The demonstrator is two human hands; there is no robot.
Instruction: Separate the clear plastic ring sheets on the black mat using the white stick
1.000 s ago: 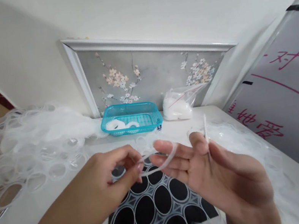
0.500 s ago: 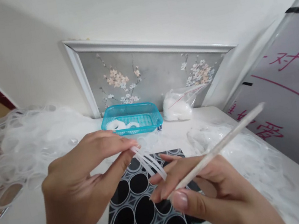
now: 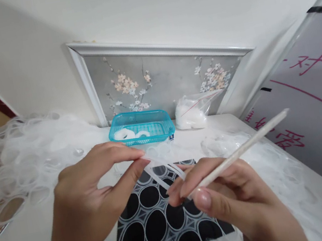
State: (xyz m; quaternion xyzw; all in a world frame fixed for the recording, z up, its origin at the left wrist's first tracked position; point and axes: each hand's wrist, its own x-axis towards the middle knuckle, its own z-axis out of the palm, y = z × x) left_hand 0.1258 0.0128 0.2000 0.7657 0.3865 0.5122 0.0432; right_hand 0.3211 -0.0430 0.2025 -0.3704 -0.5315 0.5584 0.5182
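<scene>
My left hand (image 3: pixel 99 193) pinches thin translucent white rings (image 3: pixel 158 179) between thumb and forefinger. They hang as narrow bands towards my right hand (image 3: pixel 230 195). That hand grips a slim whitish stick (image 3: pixel 241 150) like a pen or tool handle, its dark tip pointing down and left by the fingertips. The right fingers touch or lie very near the bands; I cannot tell which. Both hands are above a black mat (image 3: pixel 155 221) patterned with ovals.
Behind the hands stands a blue plastic basket (image 3: pixel 159 137) holding white rings. A plastic bag (image 3: pixel 193 117) of white material is right of it. Heaps of translucent rings lie at left (image 3: pixel 33 159) and right (image 3: pixel 276 175). A whiteboard (image 3: pixel 317 109) with red writing leans at the right.
My right hand, with the stick, has shifted slightly right and up, away from my left hand. The bands between the hands have spread apart. My left hand has barely moved.
</scene>
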